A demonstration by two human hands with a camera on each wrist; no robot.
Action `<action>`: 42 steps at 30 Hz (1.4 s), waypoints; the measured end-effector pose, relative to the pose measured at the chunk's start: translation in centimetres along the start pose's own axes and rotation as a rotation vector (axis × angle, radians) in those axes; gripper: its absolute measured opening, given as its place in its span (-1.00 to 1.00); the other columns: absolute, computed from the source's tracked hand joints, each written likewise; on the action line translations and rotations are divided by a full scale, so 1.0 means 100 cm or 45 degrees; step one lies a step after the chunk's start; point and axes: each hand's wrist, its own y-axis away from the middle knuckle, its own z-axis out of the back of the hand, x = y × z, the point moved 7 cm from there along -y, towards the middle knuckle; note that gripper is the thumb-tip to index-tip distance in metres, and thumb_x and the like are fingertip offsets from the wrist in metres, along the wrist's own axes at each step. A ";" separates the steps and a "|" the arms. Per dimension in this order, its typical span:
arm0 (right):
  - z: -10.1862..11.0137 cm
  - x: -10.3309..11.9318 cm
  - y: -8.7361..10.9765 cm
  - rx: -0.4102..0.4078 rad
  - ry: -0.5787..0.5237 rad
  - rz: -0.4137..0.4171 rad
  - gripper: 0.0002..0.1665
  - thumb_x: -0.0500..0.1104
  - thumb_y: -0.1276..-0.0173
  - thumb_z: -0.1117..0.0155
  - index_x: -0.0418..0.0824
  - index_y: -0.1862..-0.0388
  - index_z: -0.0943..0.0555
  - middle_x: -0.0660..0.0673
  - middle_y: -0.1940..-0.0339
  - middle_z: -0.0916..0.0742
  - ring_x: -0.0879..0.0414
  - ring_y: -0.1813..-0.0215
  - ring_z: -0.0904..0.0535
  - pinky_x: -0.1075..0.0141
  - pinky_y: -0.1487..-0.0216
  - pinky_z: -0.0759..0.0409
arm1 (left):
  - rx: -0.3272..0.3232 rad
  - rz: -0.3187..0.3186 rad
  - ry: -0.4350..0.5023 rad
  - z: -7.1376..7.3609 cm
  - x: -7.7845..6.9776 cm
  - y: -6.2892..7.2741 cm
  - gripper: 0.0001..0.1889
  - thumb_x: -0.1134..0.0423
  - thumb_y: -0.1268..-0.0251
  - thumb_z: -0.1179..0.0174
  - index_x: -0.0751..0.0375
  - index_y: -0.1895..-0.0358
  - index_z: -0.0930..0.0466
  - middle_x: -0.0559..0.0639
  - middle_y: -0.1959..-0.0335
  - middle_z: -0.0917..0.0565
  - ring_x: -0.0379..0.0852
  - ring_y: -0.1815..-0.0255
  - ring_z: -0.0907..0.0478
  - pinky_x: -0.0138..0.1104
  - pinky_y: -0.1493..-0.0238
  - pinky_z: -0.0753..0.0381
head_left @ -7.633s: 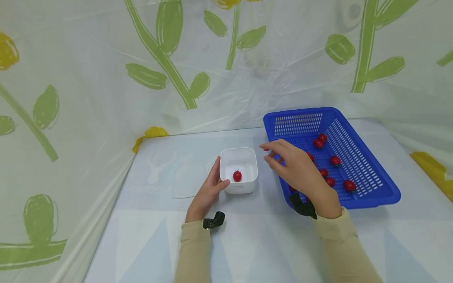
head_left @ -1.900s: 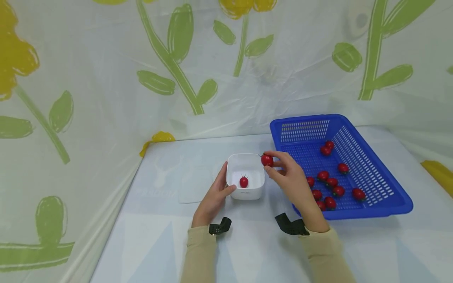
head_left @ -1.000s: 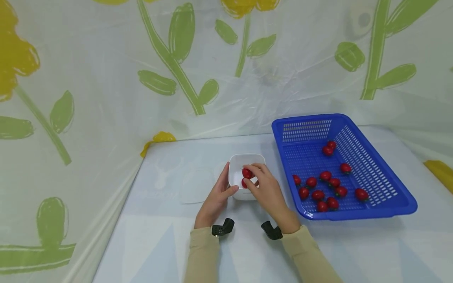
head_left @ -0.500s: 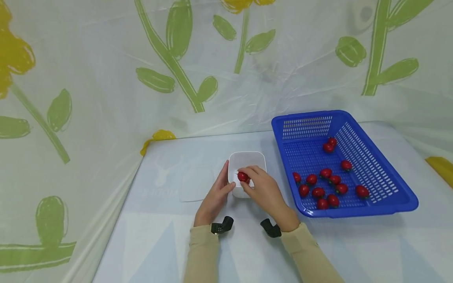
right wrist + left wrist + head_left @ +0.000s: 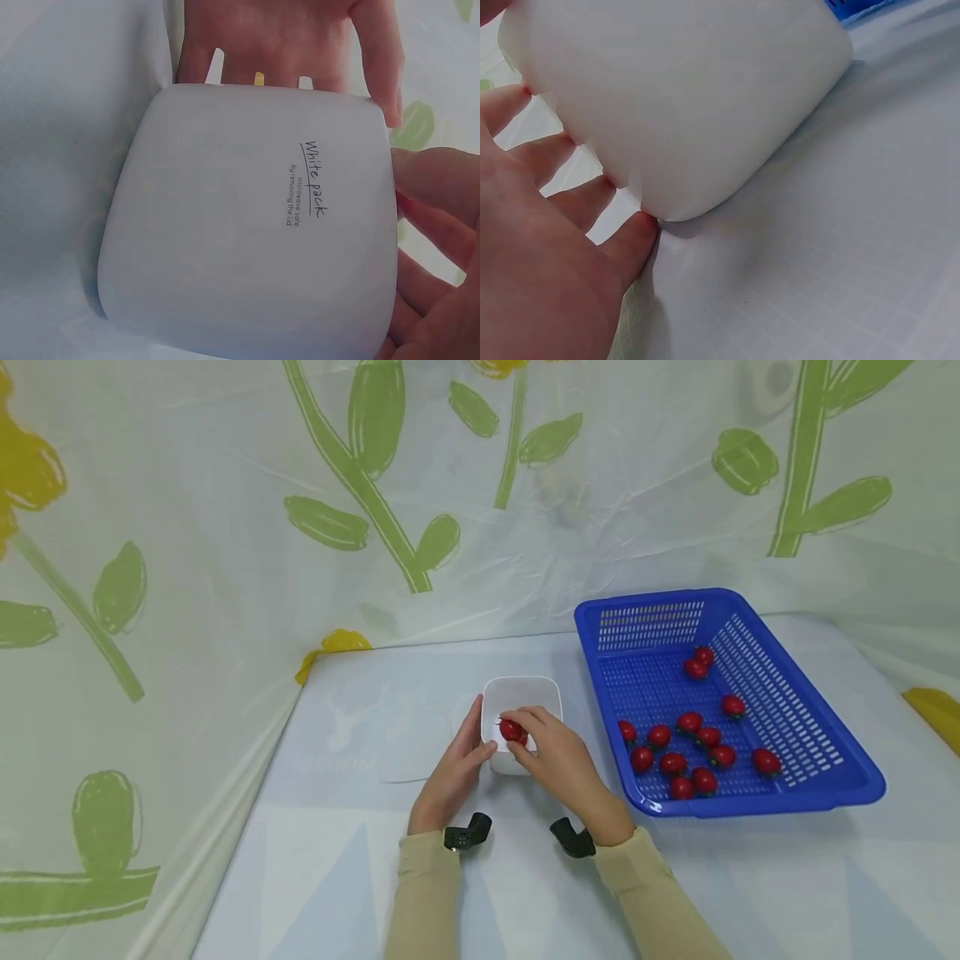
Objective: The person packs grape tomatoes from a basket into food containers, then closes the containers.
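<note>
A white square plastic container [image 5: 522,687] stands on the table, its top uncovered. My left hand [image 5: 452,772] holds it from the left, thumb at the front rim; in the left wrist view its fingers [image 5: 581,202] lie along the container's side wall [image 5: 697,97]. Reaching over the rim, my right hand [image 5: 558,760] pinches a red cherry tomato [image 5: 510,730] between thumb and fingers, low inside the container. Another tomato lies against it, mostly hidden by that hand. Printed on the container's front wall [image 5: 240,225] is "White pack", seen in the right wrist view.
Right of the container stands a blue perforated basket [image 5: 817,710] with several cherry tomatoes [image 5: 690,722] in it. A flat, pale square lid [image 5: 408,747] lies to the left. Behind the table hangs a flower-patterned sheet [image 5: 510,568].
My right hand has brought a tomato from beside the right rim down into the container and shifted it slightly left. At the earliest frame this hand was empty near the basket. The left hand keeps its hold.
</note>
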 end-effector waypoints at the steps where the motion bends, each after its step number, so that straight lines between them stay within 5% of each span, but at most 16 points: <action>1: 0.001 0.000 0.000 -0.002 -0.003 0.003 -0.53 -0.20 -0.05 -0.37 -0.08 -0.01 -0.54 -0.01 0.09 -0.58 0.16 0.12 -0.53 0.27 0.15 -0.54 | 0.001 0.000 -0.006 0.000 -0.001 0.000 -0.30 0.28 -0.33 0.06 -0.16 -0.41 0.24 -0.30 -0.41 0.19 -0.27 -0.39 0.30 -0.03 -0.30 0.24; 13: 0.000 0.000 -0.001 0.010 -0.021 0.011 -0.59 -0.21 -0.06 -0.35 -0.09 0.04 -0.57 -0.01 0.09 -0.57 0.12 0.24 -0.55 0.32 0.31 -0.54 | 0.023 -0.024 -0.001 -0.002 -0.003 0.000 -0.24 0.18 -0.30 -0.01 -0.06 -0.42 0.30 -0.16 -0.43 0.27 -0.14 -0.40 0.35 -0.04 -0.30 0.23; 21: 0.007 0.005 0.000 -0.053 -0.102 0.035 -0.70 -0.21 -0.15 -0.26 -0.08 0.10 -0.59 0.06 0.11 -0.56 0.22 0.33 -0.55 0.42 0.37 -0.50 | 0.026 -0.029 0.031 -0.001 -0.002 -0.001 -0.29 0.35 -0.33 0.09 -0.07 -0.42 0.27 -0.20 -0.42 0.25 -0.16 -0.40 0.35 -0.04 -0.30 0.27; 33: 0.040 0.026 -0.001 -0.138 -0.175 0.125 -0.75 -0.20 -0.24 -0.16 -0.08 0.08 -0.58 0.06 0.09 -0.56 0.27 0.29 -0.49 0.44 0.36 -0.51 | 0.002 0.010 0.007 0.000 -0.003 0.000 -0.25 0.18 -0.28 -0.03 -0.15 -0.41 0.25 -0.31 -0.40 0.19 -0.23 -0.39 0.31 -0.03 -0.30 0.25; 42: 0.072 0.035 0.003 -0.217 -0.169 0.138 -0.71 -0.22 -0.21 -0.20 -0.11 0.06 -0.57 0.02 0.09 -0.59 0.27 0.32 -0.49 0.41 0.40 -0.52 | -0.041 0.032 -0.007 0.005 0.007 -0.006 -0.28 0.30 -0.28 -0.01 -0.25 -0.39 0.14 -0.35 -0.38 0.09 -0.24 -0.38 0.21 0.02 -0.29 0.18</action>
